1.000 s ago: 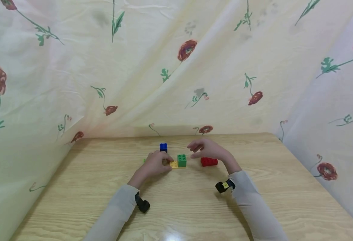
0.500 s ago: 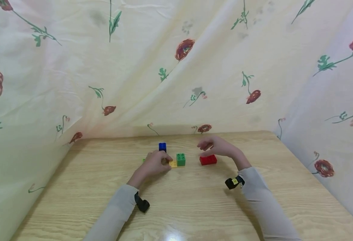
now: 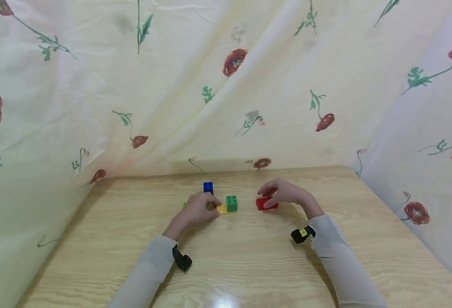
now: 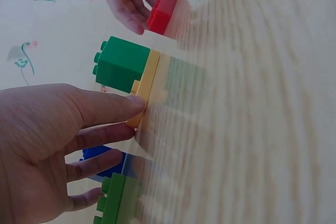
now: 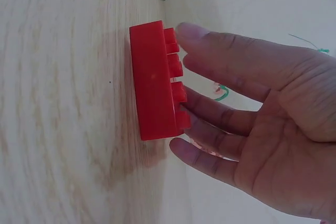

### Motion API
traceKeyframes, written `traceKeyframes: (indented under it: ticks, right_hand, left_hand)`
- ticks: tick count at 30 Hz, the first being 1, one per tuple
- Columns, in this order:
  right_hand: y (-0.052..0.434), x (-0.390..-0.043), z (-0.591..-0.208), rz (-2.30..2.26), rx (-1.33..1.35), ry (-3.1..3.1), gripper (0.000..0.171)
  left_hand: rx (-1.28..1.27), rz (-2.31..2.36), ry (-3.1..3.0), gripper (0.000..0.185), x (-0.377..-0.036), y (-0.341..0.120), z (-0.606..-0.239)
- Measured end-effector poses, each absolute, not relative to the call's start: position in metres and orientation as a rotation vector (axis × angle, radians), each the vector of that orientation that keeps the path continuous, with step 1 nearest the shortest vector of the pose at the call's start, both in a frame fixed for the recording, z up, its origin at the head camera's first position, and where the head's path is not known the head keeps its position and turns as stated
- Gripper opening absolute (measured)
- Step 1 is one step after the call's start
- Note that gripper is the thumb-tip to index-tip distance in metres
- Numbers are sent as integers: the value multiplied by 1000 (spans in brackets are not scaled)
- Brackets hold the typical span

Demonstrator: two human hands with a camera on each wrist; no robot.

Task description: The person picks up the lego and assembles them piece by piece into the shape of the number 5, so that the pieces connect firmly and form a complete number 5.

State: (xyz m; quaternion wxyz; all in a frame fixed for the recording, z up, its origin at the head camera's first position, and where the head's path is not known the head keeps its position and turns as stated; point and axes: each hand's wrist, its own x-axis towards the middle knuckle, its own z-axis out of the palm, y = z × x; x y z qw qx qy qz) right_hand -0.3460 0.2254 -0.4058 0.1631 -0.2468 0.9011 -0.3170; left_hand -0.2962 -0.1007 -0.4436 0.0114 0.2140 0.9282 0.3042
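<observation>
We see our right hand (image 3: 287,194) with fingers laid over the red brick (image 3: 265,204) on the wooden table (image 3: 249,265), not clearly clasping, our left hand (image 3: 197,210) with straight fingertips steadying the yellow plate (image 4: 146,85), green brick (image 3: 231,203) on it.

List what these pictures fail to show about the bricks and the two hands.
- Green brick under the left hand: the head view shows only a sliver past the hand; the left wrist view cuts it at the bottom edge, so its length is unclear.
- Blue brick: fingers cover most of it in the left wrist view.
- Red brick: whether the right hand grips it or only touches its studs is unclear; no thumb shows in the right wrist view.
</observation>
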Motion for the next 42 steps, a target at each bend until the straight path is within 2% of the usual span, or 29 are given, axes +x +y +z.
traceKeyframes:
  ticks: [28,42]
  right_hand:
    - [230,-344,-408,-830,-601,2573,40]
    - [229,-344,-405,-804,-604,2570,30]
  left_hand:
    - [662,948,2902,24,-296,-102,-452]
    - [658,952,2894,24,-296,-102,-446]
